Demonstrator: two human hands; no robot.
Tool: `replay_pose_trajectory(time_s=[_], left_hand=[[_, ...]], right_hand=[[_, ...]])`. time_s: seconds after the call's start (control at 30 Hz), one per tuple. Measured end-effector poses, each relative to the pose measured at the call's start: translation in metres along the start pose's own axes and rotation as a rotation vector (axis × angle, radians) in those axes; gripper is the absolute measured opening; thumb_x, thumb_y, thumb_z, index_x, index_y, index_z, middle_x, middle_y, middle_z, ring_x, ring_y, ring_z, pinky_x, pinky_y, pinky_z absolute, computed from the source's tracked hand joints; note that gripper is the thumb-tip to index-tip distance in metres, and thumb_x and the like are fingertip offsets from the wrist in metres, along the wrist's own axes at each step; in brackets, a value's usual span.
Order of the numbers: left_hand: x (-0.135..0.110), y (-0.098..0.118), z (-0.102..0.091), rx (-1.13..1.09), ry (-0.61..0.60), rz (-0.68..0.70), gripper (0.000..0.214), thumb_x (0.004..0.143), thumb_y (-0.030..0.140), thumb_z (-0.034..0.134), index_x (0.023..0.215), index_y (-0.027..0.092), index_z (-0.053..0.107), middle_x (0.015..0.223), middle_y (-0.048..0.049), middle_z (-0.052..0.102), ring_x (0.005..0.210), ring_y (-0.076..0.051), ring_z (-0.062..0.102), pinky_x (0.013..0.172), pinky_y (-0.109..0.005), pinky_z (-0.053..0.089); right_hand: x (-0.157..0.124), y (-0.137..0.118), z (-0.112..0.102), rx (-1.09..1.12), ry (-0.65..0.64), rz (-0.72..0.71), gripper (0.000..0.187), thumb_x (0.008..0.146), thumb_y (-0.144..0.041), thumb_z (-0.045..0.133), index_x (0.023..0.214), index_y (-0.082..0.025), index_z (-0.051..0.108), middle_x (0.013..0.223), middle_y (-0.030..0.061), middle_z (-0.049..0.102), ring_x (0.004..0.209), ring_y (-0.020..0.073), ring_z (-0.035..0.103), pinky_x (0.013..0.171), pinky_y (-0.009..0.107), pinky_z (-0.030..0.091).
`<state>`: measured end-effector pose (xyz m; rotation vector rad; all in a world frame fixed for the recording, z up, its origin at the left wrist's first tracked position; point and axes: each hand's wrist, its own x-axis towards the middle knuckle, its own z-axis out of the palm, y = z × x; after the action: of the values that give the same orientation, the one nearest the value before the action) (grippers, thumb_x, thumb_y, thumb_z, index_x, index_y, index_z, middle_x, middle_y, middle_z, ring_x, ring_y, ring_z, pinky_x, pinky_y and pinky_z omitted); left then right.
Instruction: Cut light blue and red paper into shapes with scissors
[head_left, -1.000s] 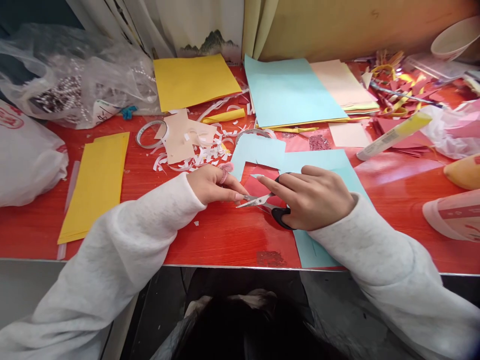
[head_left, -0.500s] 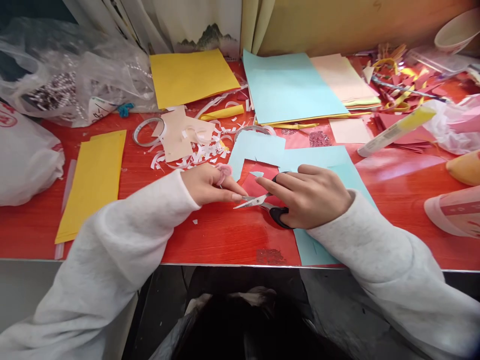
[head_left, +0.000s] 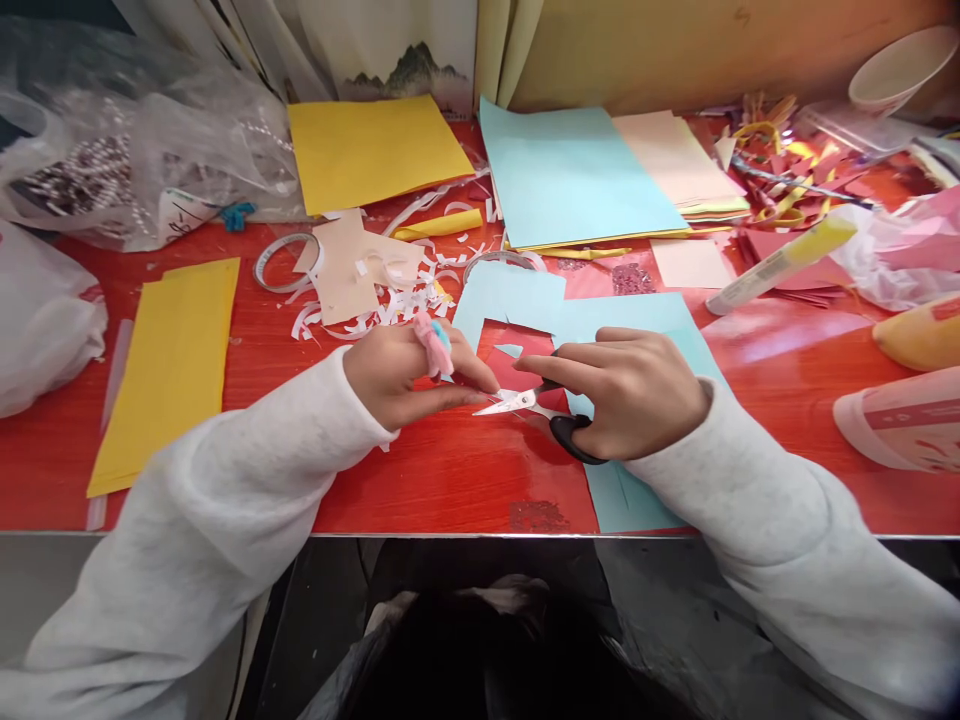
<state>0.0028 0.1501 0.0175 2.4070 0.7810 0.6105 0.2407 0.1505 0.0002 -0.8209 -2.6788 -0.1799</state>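
My right hand (head_left: 626, 390) grips black-handled scissors (head_left: 536, 410), blades pointing left over the red table (head_left: 450, 470). My left hand (head_left: 409, 372) is pinched just left of the blade tips, holding something too small to make out; a pink and blue fuzzy ring sits on one finger. Under my right hand lies a light blue paper sheet (head_left: 637, 320) with a notch cut out of it, red showing through.
Yellow paper (head_left: 169, 365) lies at left, more yellow paper (head_left: 375, 150) and a blue and peach paper stack (head_left: 577, 170) at the back. White paper shreds (head_left: 375, 300), a tape ring (head_left: 281, 262), a glue stick (head_left: 780, 265), plastic bags (head_left: 112, 150) and scrap piles surround them.
My left hand has lifted and turned slightly, showing the fuzzy ring more. The scissors have shifted a little; the view drifted left.
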Motion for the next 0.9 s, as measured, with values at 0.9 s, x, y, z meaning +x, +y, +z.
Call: replay_pose_trajectory(time_s=[0.9], left_hand=[[-0.003,-0.005,0.037,0.855,0.304,0.341,0.009,0.083,0.013,0.047,0.084,0.015,0.056,0.066,-0.0009,0.061,0.066,-0.014,0.051,0.062,-0.027,0.041]], right_hand=[[0.004,-0.003,0.006,-0.011,-0.137,0.069,0.03,0.066,-0.027,0.05,0.091,-0.016,0.064,0.067,0.0025,0.065,0.047,0.0114,0.041,0.057,0.028,0.027]])
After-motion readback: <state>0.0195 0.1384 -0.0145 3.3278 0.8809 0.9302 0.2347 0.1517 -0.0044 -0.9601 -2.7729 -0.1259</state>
